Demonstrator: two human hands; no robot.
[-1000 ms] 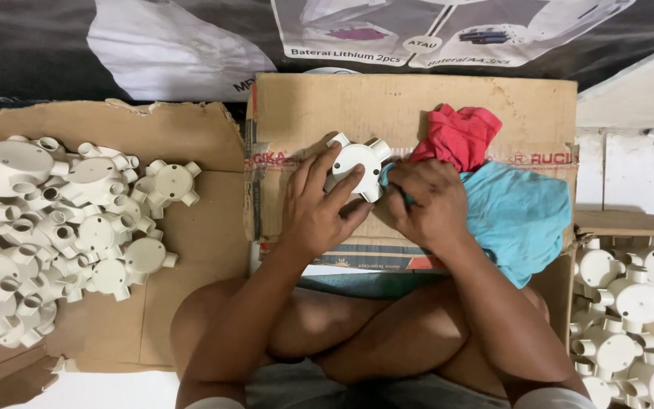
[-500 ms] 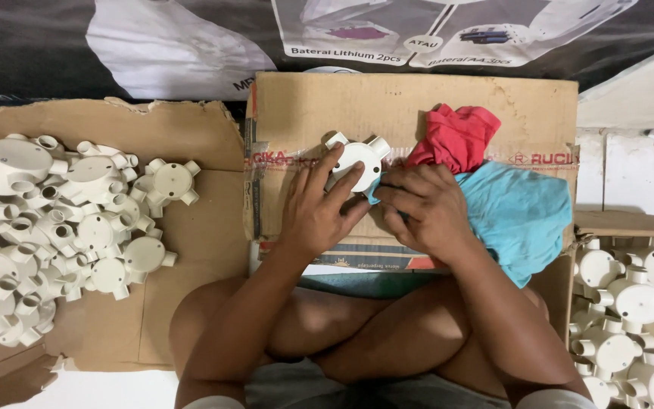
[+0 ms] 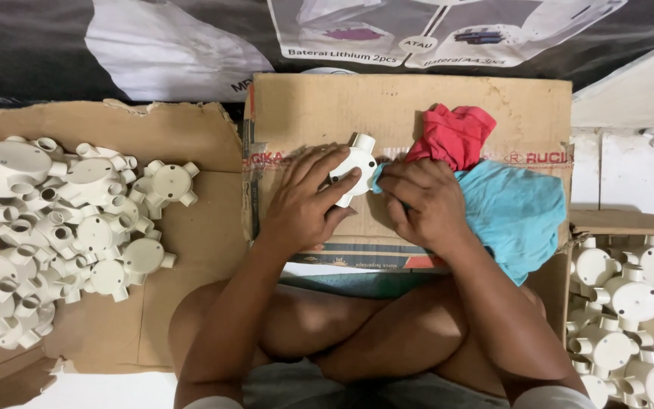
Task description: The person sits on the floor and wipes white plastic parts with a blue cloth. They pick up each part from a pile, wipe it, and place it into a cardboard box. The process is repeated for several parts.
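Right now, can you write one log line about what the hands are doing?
left hand: holds white junction box | right hand: presses blue cloth against it | surface: cardboard box

A flat brown cardboard box (image 3: 410,113) lies before my knees (red print on its tape); beyond it hangs a dark poster (image 3: 433,30) with white panels.

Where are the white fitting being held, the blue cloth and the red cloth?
white fitting (image 3: 353,165), head view, on its round body.
blue cloth (image 3: 512,216), head view, on its broad middle.
red cloth (image 3: 452,135), head view, on its bunched centre.
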